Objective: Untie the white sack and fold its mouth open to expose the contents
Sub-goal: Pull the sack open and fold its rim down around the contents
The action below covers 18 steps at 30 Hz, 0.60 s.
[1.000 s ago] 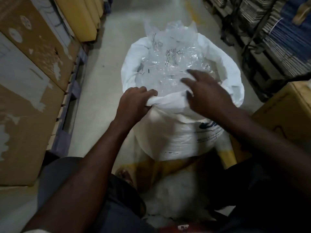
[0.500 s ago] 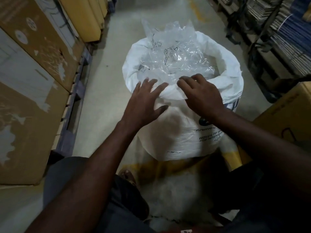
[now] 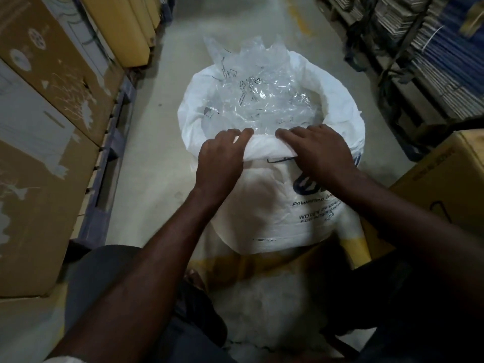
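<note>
The white woven sack [image 3: 267,205] stands upright on the floor in front of me, blue print on its right side. Its mouth is open and its rim [image 3: 348,100] is rolled outward into a thick cuff. Clear crumpled plastic [image 3: 262,100] fills the inside and sticks up at the far edge. My left hand [image 3: 220,158] grips the near rim, fingers curled over the fold. My right hand [image 3: 317,150] lies beside it on the same near rim, fingers hooked over the cuff. No tie is visible.
Worn cardboard boxes [image 3: 39,127] on a blue pallet [image 3: 110,163] line the left. Yellow containers [image 3: 123,30] stand at the far left. Shelving with stacked goods [image 3: 432,56] runs along the right, a cardboard box [image 3: 445,179] near right. Bare concrete floor [image 3: 162,121] lies between.
Both hands have come together on the near rim. The left hand let go, spread open, then curled over the fold again. The right hand dropped from above the plastic onto the cuff.
</note>
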Motion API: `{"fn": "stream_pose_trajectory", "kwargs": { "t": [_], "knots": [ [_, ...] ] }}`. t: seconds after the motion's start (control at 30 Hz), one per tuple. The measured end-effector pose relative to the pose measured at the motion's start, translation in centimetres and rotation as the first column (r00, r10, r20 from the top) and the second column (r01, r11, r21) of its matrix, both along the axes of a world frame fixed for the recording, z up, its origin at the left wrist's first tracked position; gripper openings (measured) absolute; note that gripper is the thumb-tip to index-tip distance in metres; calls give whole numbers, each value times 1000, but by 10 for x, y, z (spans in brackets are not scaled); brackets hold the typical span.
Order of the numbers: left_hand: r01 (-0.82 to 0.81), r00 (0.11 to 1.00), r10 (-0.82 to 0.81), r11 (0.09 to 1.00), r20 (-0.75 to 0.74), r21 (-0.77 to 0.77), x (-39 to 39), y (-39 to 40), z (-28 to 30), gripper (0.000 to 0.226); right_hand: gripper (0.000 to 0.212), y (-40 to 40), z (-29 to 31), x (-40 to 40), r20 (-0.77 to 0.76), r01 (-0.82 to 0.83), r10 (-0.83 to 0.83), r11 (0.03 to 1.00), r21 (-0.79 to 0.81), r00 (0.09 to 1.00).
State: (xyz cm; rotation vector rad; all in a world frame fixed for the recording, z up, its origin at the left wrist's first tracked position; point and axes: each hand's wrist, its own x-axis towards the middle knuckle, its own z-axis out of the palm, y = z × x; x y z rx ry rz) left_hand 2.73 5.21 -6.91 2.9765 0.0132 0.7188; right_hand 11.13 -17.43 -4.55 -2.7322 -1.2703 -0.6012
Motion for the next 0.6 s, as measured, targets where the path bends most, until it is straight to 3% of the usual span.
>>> {"fn": "stream_pose_trajectory", "kwargs": {
  "t": [0.2,0.33,0.47,0.6],
  "knots": [
    [127,987,-134,988,-85,-87,-1,-15,8,79,37,-7,4,8,279,-145,93,974,172,956],
    [293,933,-325,936,-157,-195,-3,-19,13,82,46,-19,11,7,324,-247,176,949,195,930],
    [185,937,-235,961,-258,-204,6,-8,17,76,58,-16,14,-8,183,-152,121,975,165,976],
    [69,992,-70,998,-104,-13,2,-5,15,44,85,-15,7,-16,-201,-98,92,995,-21,975]
  ]
}}
